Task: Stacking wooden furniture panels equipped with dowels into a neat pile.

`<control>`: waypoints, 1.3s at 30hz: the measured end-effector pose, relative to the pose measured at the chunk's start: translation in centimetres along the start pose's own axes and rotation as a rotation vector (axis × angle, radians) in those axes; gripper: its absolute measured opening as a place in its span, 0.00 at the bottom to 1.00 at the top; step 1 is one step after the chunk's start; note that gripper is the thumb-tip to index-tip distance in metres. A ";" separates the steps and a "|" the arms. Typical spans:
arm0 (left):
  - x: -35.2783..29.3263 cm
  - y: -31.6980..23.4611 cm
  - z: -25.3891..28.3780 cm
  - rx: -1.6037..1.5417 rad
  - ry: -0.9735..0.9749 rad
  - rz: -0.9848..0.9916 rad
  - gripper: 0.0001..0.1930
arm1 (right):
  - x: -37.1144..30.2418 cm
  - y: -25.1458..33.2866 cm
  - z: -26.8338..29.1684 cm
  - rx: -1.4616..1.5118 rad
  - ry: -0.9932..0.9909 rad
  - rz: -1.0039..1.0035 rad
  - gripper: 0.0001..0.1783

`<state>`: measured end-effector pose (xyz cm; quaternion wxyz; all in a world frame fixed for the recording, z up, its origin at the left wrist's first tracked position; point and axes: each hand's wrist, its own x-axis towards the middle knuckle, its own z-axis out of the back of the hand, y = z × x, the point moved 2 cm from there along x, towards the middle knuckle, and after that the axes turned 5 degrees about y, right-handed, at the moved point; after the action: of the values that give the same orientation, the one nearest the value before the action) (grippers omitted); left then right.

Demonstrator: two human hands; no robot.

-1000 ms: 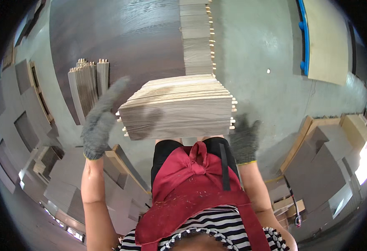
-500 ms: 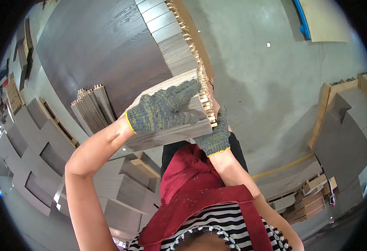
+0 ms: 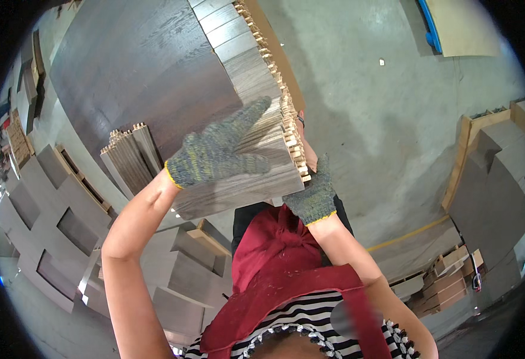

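Note:
My left hand [image 3: 214, 152], in a dark grey-green knit glove with a yellow cuff, lies over a row of grey wood-grain boards [image 3: 226, 194] standing closely side by side. Its fingers are stretched out, with the thumb apart. At the near right corner of the row is my right hand [image 3: 313, 197], gloved alike. It touches or nearly touches the boards' pale, notched ends [image 3: 295, 149]; its fingers look extended, though some are partly hidden. The row runs on away from me along the right edge of a large dark brown panel [image 3: 137, 66].
A smaller bundle of grey strips [image 3: 132, 152] rests on the panel's near left. Stacked grey boards [image 3: 47, 221] stand at the left. To the right are a wooden-framed stack [image 3: 490, 161] and, farther off, a pale sheet with a blue edge [image 3: 463, 27]. Cardboard boxes [image 3: 448, 287] lie lower right.
My left hand has drawn back leftward from the boards' notched ends, uncovering more of their top edges. My right hand has shifted slightly right and toward me. The boards look unmoved.

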<state>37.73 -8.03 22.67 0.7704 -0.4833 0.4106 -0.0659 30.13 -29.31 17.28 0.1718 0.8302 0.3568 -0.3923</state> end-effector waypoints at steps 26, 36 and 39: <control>-29.5 34.8 -25.1 -1.780 -1.607 0.551 0.22 | 8.7 -1.6 -24.2 -2.133 0.491 0.105 0.25; -24.9 47.5 -22.5 -1.842 -1.822 0.483 0.13 | 32.7 -33.8 -21.1 -2.764 0.832 -0.233 0.37; -24.4 46.7 -21.1 -1.547 -1.867 0.614 0.17 | 35.9 -37.3 -19.4 -2.777 0.771 -0.247 0.39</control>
<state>-6.76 14.02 -4.83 0.2650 -0.5554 -0.2652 0.7423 29.00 23.65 1.55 0.6845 0.0130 0.5339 0.4963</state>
